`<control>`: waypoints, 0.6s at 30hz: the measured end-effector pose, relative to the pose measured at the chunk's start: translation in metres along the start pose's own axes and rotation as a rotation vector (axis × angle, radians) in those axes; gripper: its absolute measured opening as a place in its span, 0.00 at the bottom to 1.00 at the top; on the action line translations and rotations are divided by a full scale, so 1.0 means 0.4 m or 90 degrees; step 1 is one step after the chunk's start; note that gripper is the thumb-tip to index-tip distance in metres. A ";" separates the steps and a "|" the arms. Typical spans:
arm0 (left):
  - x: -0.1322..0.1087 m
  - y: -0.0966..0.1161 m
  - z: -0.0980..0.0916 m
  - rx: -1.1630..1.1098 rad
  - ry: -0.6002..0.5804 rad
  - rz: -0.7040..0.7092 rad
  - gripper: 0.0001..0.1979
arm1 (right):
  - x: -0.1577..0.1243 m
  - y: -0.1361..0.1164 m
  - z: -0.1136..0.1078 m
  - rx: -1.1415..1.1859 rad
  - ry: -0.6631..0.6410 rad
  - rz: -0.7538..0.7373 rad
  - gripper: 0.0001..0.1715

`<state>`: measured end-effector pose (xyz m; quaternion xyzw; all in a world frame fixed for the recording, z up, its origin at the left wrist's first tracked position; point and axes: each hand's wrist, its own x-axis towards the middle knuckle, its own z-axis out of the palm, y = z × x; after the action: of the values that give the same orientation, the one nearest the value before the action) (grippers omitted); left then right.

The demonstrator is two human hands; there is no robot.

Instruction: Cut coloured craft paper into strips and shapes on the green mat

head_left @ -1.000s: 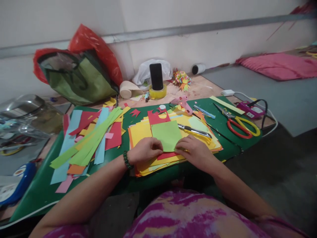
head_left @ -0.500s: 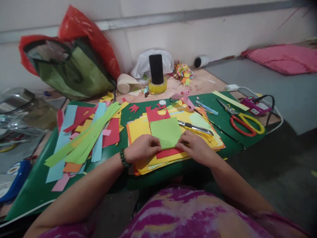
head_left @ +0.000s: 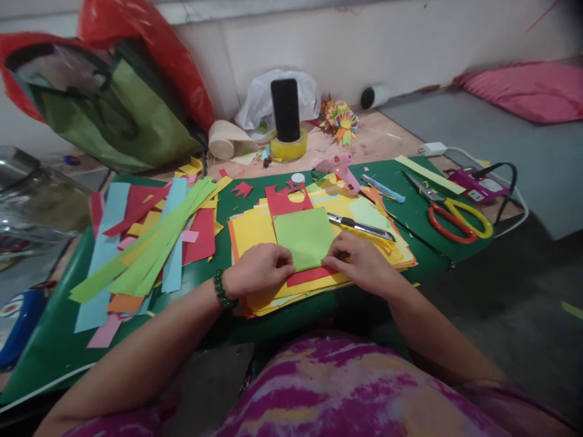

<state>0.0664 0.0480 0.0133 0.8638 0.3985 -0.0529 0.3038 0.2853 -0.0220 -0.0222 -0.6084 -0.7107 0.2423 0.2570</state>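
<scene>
A light green paper square (head_left: 304, 235) lies on a stack of yellow, orange and red sheets (head_left: 255, 230) on a green cutting mat (head_left: 54, 346). My left hand (head_left: 257, 270), with a dark bead bracelet at the wrist, pinches the square's near left corner. My right hand (head_left: 359, 264) pinches its near right corner. Both hands have their fingers closed on the paper's near edge. A yellow utility knife (head_left: 362, 227) lies just beyond my right hand.
Loose colored paper strips (head_left: 150, 243) cover the mat's left side. Red and yellow scissors (head_left: 455, 215), a pink glue gun (head_left: 341, 170) and a blue pen (head_left: 382, 189) lie to the right. A phone (head_left: 285, 109) stands in a tape roll. A green bag (head_left: 109, 109) sits back left.
My view has tilted down slightly, so everything sits higher in frame. My hands stay at the green square's near corners, fingers a little closer to its edge.
</scene>
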 end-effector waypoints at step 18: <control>-0.009 0.019 -0.001 0.100 0.000 -0.017 0.12 | 0.001 -0.003 -0.005 0.051 -0.013 0.023 0.09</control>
<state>0.0695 0.0421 0.0186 0.8794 0.4047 -0.0884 0.2346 0.2856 -0.0216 -0.0197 -0.6081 -0.6918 0.2811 0.2694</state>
